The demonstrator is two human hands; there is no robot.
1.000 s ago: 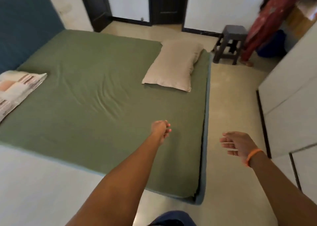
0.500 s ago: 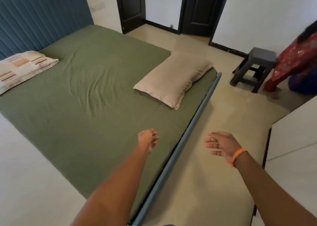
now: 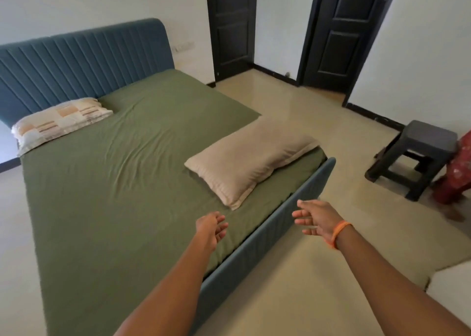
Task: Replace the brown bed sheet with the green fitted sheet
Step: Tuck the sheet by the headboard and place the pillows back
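Reaching forward, both arms enter from the bottom edge, their elbows cut off by the frame. The left hand hangs over the near part of the bed with its fingers loosely spread, the grip apart and holding nothing; whether the fingertips touch the cloth below cannot be told. The right hand is out past the bed's side, over the floor, fingers straight and apart, an orange wristband on the wrist.

The green fitted sheet lies spread over the mattress — directly beneath the left hand and running away from it toward the blue headboard, with soft wrinkles across its middle. Its left and near edges run out of sharp view, and how it is tucked under the mattress is hidden. No brown sheet shows.

Just beyond both hands, between them and a little farther off, a beige pillow rests on the sheet near the blue bed frame rail, which passes between the two hands. Well beyond the left hand, a patterned pillow lies against the headboard.

Beyond the right hand stands a dark stool; beside it a piece of red patterned cloth is cut off by the right edge — what it belongs to is unclear. Two dark doors stand in the far wall.
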